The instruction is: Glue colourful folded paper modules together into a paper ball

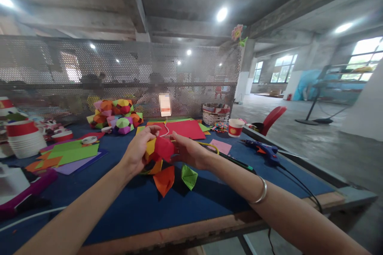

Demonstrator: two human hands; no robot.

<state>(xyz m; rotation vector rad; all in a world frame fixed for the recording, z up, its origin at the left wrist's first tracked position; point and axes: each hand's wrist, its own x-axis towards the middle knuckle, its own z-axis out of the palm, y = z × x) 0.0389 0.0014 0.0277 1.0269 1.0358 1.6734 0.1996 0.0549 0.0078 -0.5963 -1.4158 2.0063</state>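
Between my hands, above the blue tabletop, is a folded paper shape point(164, 149) in red and yellow. My left hand point(140, 150) grips its left side, the fingers curled round the yellow part. My right hand point(190, 150) is at the right side of the red part with its fingers bent; the fingertips are partly hidden behind the paper, and I cannot make out how firmly they press. Just below, an orange folded paper piece point(164, 181) and a green folded paper piece point(189, 177) lie on the table.
Multicoloured paper balls point(122, 115) are piled at the back left. Paper sheets point(74, 151) lie left, red sheets point(188, 128) behind my hands. A glue gun point(263, 149), paper cup point(235, 127) and woven basket point(216, 114) stand right. A phone point(165, 104) leans against the mesh.
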